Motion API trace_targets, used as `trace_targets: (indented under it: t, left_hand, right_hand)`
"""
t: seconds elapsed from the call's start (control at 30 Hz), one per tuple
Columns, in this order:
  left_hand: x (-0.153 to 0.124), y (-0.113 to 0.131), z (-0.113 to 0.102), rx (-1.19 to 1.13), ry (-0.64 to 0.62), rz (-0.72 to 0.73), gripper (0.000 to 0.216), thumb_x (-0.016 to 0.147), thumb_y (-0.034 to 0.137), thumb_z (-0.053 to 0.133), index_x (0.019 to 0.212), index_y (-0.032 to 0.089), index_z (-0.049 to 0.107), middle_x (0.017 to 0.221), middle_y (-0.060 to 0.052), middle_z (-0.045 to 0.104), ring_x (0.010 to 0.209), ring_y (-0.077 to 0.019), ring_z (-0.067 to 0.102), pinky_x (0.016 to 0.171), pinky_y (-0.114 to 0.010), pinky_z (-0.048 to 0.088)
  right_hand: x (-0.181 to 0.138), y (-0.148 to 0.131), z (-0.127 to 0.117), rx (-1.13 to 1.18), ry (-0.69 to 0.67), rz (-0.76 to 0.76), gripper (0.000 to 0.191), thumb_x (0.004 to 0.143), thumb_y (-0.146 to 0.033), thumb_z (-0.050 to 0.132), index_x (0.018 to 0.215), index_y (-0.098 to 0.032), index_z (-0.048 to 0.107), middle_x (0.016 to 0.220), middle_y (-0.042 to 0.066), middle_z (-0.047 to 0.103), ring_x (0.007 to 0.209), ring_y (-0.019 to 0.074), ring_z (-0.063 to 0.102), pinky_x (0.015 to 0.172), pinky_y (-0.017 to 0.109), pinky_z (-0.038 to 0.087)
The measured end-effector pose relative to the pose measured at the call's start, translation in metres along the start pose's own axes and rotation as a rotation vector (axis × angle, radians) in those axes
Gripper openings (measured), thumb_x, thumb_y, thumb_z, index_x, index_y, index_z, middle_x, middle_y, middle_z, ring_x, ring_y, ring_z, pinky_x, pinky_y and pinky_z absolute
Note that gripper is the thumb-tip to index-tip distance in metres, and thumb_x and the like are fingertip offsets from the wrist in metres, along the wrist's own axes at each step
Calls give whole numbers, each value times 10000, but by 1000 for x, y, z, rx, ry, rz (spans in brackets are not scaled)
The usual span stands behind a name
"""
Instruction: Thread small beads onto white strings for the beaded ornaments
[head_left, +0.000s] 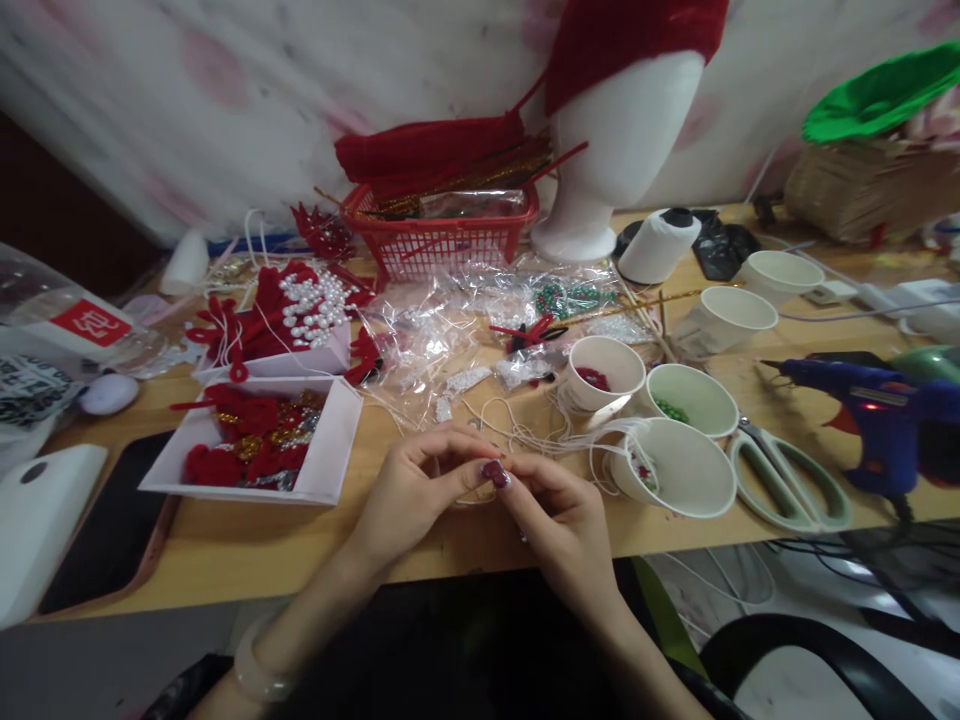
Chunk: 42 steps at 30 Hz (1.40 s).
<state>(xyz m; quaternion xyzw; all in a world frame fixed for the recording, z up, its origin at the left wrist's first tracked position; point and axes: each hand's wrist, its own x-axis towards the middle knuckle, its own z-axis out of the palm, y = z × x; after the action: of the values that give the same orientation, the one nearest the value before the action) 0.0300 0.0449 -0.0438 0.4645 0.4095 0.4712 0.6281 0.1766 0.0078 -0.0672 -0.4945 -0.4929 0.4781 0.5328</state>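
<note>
Both of my hands meet over the front of the table, fingertips touching. My left hand (420,492) is closed in a pinch of thumb and index finger. Against it, my right hand (566,515) pinches too. Whatever lies between the fingertips is too small to make out. Loose white cords (517,430) lie just behind the fingers and trail toward the paper cups. Nearest my right hand is a paper cup (701,470) with cord and small beads in it. Another paper cup (622,365) holds dark red beads, and a third cup (705,395) has green beads.
To the left stand a white box (341,440) of red and gold ornaments and a phone (112,525). Scissors (791,490) and a blue glue gun (862,400) lie right. Behind are plastic bags (427,325), a red basket (442,245) and a white mannequin head (622,140).
</note>
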Motion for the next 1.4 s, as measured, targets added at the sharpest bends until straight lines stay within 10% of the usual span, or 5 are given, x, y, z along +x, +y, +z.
trace_targets:
  t: [0.77, 1.4]
  left_hand:
    - [-3, -13, -9, -165, -83, -135, 333, 638, 298, 908, 550, 162, 617, 693, 42, 464, 607, -75, 469, 546, -167, 442]
    - [1, -6, -2, 203, -7, -68, 488, 655, 540, 822, 614, 177, 499, 486, 73, 450, 438, -58, 338, 420, -187, 230]
  right_hand:
    - [-2, 1, 1, 137, -165, 26, 215, 832, -302, 650, 890, -136, 774, 562, -42, 499, 495, 76, 406, 469, 200, 321]
    - [3, 10, 4, -70, -80, -84, 227, 839, -343, 624, 870, -147, 733, 591, -46, 448, 559, 112, 401, 536, 233, 323]
